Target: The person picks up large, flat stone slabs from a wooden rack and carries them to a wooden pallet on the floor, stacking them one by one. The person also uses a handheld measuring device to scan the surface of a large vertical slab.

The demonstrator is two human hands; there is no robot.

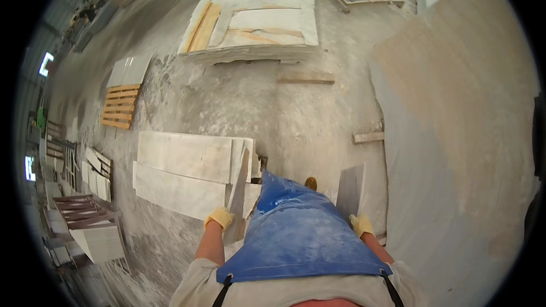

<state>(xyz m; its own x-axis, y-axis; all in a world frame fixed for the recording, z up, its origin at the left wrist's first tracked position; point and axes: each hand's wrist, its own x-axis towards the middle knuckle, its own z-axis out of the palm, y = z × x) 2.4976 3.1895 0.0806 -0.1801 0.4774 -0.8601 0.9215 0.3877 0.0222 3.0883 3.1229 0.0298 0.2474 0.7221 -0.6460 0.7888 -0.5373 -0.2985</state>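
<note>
My left hand, in a pale yellow glove, is closed on the edge of a thin stone slab. That slab stands on edge at my left side, in front of the pale slabs lying on the floor. On the other side, my gloved right hand grips the near edge of a grey stone slab, also held upright. Between the two hangs my blue apron, dusted with white. The fingers of both hands are partly hidden by the slabs and gloves.
Pale slabs lie low at the left. A wide slab stack stands ahead. A wooden beam and a short block lie on the dusty floor. A huge grey slab fills the right. Farther left is a pallet.
</note>
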